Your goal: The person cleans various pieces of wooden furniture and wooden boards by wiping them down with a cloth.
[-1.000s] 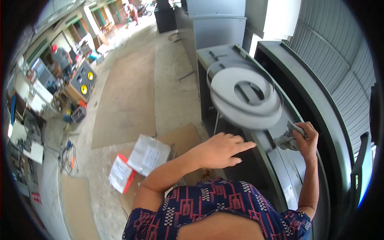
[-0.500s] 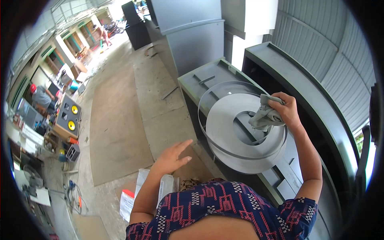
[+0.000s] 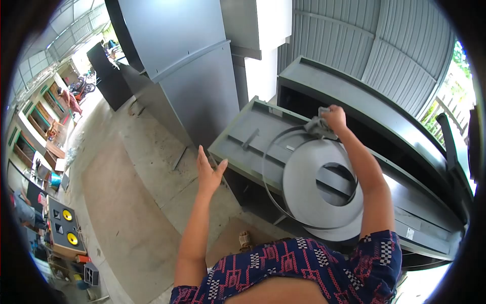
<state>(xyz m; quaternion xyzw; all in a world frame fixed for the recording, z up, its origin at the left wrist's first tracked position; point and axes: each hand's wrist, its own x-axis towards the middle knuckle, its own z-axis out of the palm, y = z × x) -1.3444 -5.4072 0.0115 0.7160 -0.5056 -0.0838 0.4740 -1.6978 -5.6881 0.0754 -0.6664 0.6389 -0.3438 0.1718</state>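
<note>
My right hand [image 3: 335, 120] grips a crumpled grey cloth [image 3: 317, 127] at the far side of a thin grey band loop [image 3: 265, 175]; the cloth seems wrapped over the band's edge. The loop comes off a wide flat coil of grey strip [image 3: 302, 177] with a round hole in its middle. That coil lies on a grey cabinet [image 3: 238, 133] resting on its side or back. In the air left of the cabinet, my left hand [image 3: 209, 173] is open, fingers spread, touching nothing.
Tall grey cabinets [image 3: 197, 76] stand ahead, and a long dark-fronted cabinet [image 3: 349, 86] lies to the right. A brown sheet [image 3: 126, 202] covers part of the floor. At far left are a speaker box [image 3: 65, 228] and a person [image 3: 24, 207].
The view has swung right. My right hand and the cloth have moved from over the coil's hole to the loop's far side. My left hand has lifted, fingers now pointing up.
</note>
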